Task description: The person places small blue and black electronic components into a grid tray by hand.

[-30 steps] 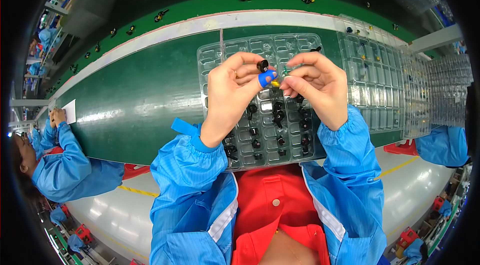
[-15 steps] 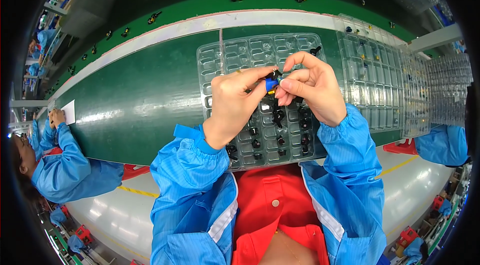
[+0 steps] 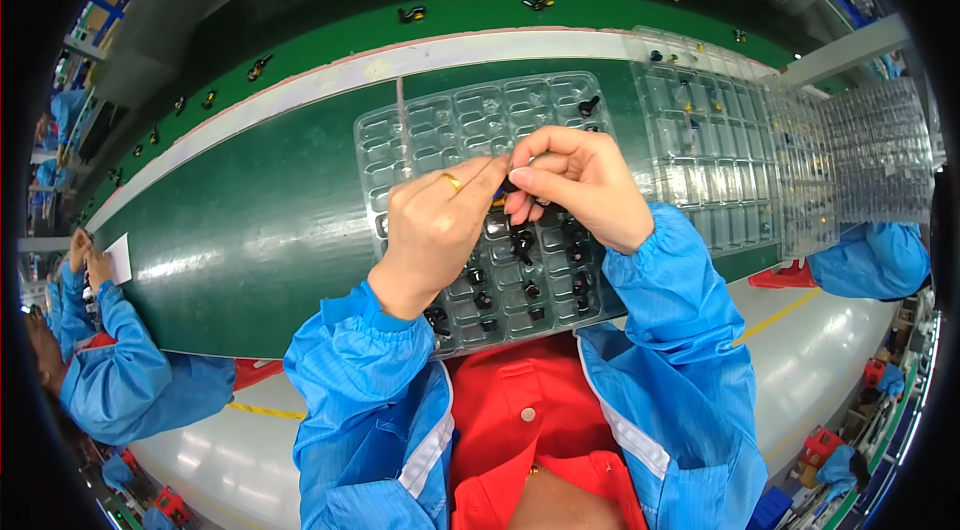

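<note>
My left hand (image 3: 437, 225), with a gold ring on one finger, and my right hand (image 3: 585, 185) meet fingertip to fingertip. Both pinch a small black part with blue and yellow on it (image 3: 500, 197); the fingers cover most of it, so its kind is unclear. Beneath them lies a clear plastic tray (image 3: 374, 148) with rows of moulded pockets. Several small black parts (image 3: 522, 246) fill pockets of its near rows. A lone black part (image 3: 588, 107) rests in its far right corner.
To the right stand another clear tray (image 3: 708, 178) with small parts and a stack of clear trays (image 3: 885, 155). Beyond a white rail (image 3: 330, 65), a green strip (image 3: 330, 40) carries scattered parts. A co-worker in blue (image 3: 140, 370) sits at left, near a white sheet (image 3: 119, 258).
My hands have drawn tighter around the part, hiding most of its blue piece. My left hand has turned so its back and ring show. The whole view has shifted a little.
</note>
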A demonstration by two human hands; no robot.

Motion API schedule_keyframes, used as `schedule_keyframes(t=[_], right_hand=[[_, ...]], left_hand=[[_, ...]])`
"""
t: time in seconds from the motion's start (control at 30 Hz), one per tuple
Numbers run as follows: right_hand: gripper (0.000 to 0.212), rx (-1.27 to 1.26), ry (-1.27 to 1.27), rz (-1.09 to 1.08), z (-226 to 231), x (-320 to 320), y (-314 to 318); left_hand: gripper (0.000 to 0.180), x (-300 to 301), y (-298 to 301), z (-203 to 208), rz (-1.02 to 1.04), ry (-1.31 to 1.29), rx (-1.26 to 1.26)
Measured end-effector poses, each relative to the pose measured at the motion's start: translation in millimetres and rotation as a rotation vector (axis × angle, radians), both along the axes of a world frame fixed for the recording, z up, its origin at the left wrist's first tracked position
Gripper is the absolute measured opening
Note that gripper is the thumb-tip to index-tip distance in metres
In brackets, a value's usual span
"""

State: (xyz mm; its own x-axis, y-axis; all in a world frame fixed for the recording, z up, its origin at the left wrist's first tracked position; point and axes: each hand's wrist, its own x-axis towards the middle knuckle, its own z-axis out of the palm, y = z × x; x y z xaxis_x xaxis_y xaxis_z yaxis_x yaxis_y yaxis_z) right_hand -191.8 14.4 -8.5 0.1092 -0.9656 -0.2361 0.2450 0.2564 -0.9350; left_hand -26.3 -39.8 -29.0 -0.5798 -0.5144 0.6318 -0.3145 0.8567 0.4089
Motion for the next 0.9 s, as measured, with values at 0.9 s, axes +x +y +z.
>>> schedule_keyframes(t=[0.9], right_hand=[[0.008, -0.362, 0.21, -0.086, -6, -4, 1]], left_hand=[[0.024, -13, 9, 0, -0.451, 0.405, 1.43]])
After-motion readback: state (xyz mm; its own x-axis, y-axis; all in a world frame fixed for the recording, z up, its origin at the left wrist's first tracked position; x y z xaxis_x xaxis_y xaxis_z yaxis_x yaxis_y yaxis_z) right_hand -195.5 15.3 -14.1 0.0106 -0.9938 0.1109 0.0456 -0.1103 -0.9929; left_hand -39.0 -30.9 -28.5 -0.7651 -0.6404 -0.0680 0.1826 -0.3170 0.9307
